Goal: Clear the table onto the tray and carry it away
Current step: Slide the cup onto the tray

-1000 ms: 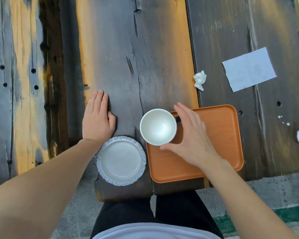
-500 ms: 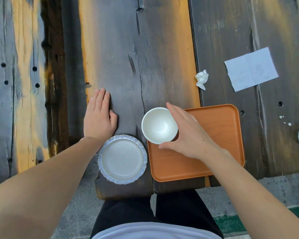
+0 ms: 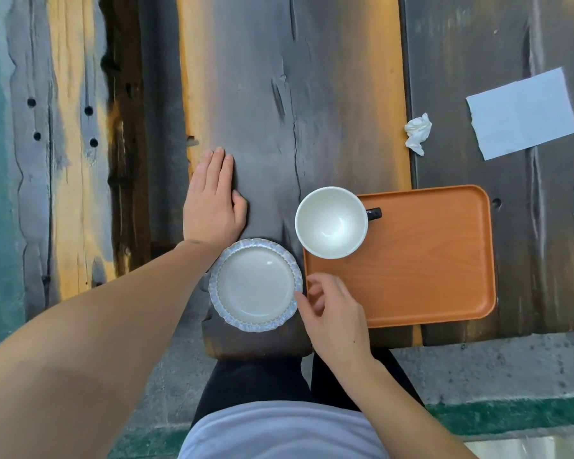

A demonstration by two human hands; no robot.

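Observation:
An orange tray (image 3: 428, 279) lies on the dark wooden table near its front edge. A white cup (image 3: 331, 222) with a dark handle stands in the tray's near-left corner, empty. Left of the tray sits a small white saucer (image 3: 255, 285) with a scalloped blue-grey rim. My right hand (image 3: 332, 313) is at the saucer's right edge, fingers loosely curled, thumb touching the rim, gripping nothing. My left hand (image 3: 212, 207) rests flat on the table just beyond the saucer.
A crumpled white tissue (image 3: 418, 132) lies beyond the tray, and a flat paper napkin (image 3: 522, 114) lies further right. Small white specks dot the far right of the table. My legs are below the table's front edge.
My right hand let go of the cup, which now stands on the tray, and moved back and left to the saucer's edge. My left hand stayed flat on the table.

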